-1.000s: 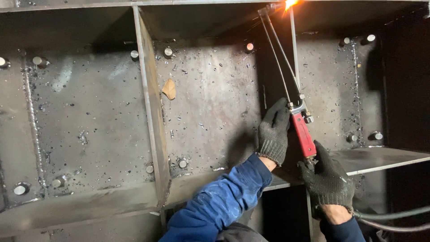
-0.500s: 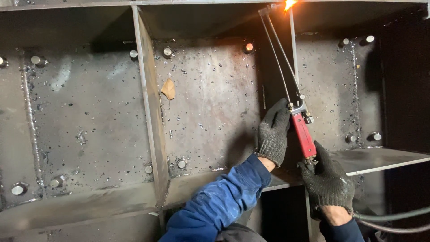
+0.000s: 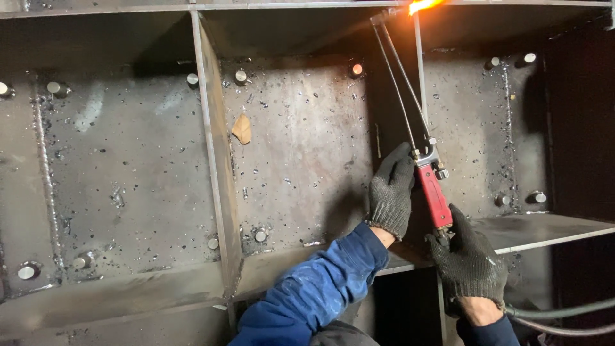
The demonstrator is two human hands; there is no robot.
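Burning at the far top, the flame (image 3: 425, 6) plays on the upper edge of the steel structure (image 3: 301, 160), well above both hands; no finished cut line shows from here, so the work looks to be at an early or middle stage, as far as I can judge. The right hand (image 3: 469, 259), gloved, is closed around the lower end of the red-handled cutting torch (image 3: 434, 192). The left hand (image 3: 391, 192), also gloved, is curled against the torch body just above and beside it, steadying it. Hoses (image 3: 564, 314) trail off below the right hand.
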